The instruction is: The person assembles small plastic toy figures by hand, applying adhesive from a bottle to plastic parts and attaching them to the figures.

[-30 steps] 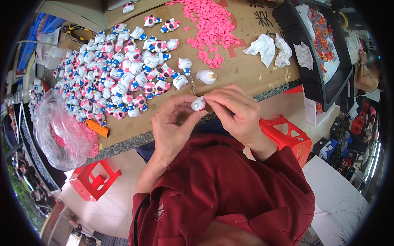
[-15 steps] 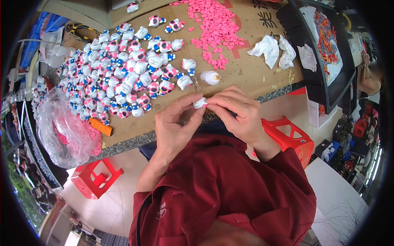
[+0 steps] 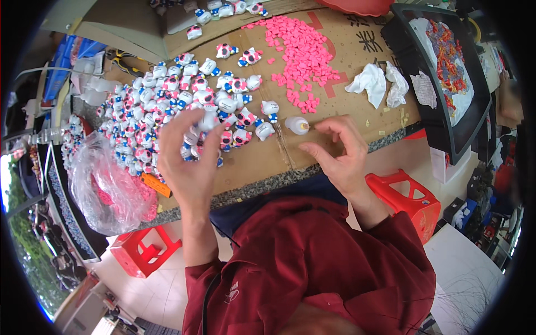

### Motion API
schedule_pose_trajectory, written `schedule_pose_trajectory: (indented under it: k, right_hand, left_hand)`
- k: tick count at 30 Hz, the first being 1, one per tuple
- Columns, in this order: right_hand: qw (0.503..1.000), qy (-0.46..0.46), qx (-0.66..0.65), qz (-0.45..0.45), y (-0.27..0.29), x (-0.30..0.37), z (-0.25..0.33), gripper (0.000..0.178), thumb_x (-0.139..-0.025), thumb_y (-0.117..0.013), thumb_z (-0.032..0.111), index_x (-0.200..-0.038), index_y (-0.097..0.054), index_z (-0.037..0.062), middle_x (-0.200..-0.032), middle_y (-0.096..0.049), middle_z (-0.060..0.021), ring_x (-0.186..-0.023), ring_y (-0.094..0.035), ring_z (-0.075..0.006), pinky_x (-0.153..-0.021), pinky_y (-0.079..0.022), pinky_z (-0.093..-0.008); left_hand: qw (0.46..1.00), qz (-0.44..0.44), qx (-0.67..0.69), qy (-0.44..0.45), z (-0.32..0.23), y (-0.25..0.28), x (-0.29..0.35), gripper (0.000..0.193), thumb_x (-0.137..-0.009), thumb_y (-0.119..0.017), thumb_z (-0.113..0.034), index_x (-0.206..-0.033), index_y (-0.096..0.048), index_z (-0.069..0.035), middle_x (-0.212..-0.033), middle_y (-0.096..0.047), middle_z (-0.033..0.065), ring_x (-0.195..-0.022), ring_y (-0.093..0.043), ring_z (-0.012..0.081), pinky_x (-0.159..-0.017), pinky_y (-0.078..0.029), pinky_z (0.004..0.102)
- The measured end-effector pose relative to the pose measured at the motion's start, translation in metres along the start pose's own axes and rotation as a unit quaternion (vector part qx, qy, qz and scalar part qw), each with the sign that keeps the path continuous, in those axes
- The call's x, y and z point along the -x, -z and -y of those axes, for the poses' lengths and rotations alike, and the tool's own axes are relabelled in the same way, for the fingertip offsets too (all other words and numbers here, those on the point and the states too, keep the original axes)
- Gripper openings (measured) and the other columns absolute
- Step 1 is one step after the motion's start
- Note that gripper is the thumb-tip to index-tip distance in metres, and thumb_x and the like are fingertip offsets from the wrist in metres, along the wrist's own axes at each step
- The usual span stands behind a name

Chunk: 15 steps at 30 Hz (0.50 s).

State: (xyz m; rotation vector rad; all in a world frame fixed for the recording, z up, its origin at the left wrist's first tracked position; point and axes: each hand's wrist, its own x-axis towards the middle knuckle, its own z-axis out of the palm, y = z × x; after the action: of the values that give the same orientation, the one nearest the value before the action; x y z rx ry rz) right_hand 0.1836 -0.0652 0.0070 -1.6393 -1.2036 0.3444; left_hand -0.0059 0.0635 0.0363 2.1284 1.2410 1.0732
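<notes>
Partly hidden figurines, left hand overlapping

Wears dark red shirt — small white emblem at left, thin black cord beside it — sleeves ending at forearms.

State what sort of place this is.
Likely a small workshop: a cardboard-covered worktable bears a heap of small white, blue and pink figurines and a spread of little pink pieces, with a small bottle near the right hand.
</notes>
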Motion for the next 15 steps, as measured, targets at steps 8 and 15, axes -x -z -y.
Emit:
schedule_pose_trajectory:
  k: [8,15]
  right_hand:
    - [0.997,0.051,0.033,0.041,-0.013,-0.006,-0.013,0.037,-0.069,-0.077,0.01,-0.103,-0.063,0.0026,-0.098,-0.062,-0.0112,-0.087,-0.056,-0.0273,-0.075,-0.046,-0.0353]
    - [0.994,0.005,-0.107,0.002,-0.012,0.0,-0.013,0.034,-0.077,-0.071,0.007,-0.108,-0.059,0.0,-0.102,-0.064,-0.0135,-0.092,-0.061,-0.0239,-0.081,-0.048,-0.0318]
  left_hand:
    - [0.994,0.056,-0.089,-0.042,0.052,-0.04,-0.126,0.025,-0.081,-0.065,-0.014,-0.1,-0.065,0.002,-0.094,-0.065,0.0186,-0.087,-0.063,0.033,-0.079,-0.049,0.0388]
    - [0.986,0.129,-0.101,-0.042,0.057,-0.05,-0.156,0.035,-0.079,-0.069,-0.014,-0.11,-0.063,0.001,-0.091,-0.066,0.0137,-0.081,-0.066,0.0236,-0.073,-0.051,0.0309]
